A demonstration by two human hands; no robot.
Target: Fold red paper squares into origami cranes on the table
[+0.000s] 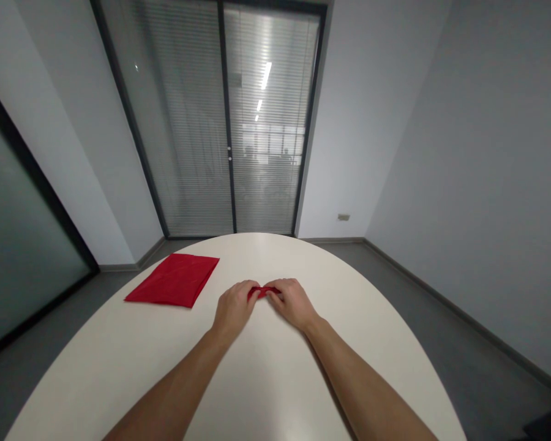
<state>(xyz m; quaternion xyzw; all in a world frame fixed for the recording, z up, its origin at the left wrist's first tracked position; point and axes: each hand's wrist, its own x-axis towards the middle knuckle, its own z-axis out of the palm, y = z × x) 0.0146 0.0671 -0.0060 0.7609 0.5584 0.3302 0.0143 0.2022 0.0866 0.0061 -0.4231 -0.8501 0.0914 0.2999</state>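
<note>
At the middle of the frame, the left hand (234, 307) and the right hand (294, 303) meet over a small red piece (262, 292) above the pale round table (266, 380). Each hand is mostly closed, fingers curled over the far side and thumb on the near side, so the piece is pinched near its 2 ends; only a short, narrow red band shows in the gap between them. How much more is tucked under the fingers cannot be told, nor whether the piece rests on the tabletop or is held just off it. The step in hand looks like close 2-handed handling of this piece, perhaps pressing or folding it, since the band seems narrow and layered. The next move, as I judge it, calls for an even grip at the 2 ends, thumbs and fingertips working together, so that the layers neither slip apart nor twist. Left of center, near the table's far left edge, lies 1 larger red sheet (174, 280), flat, apparently folded, lightly creased, well apart from the left hand and touched by neither. Beyond the table, in the upper middle of the frame, stands a glass partition (188, 122) with blinds.
</note>
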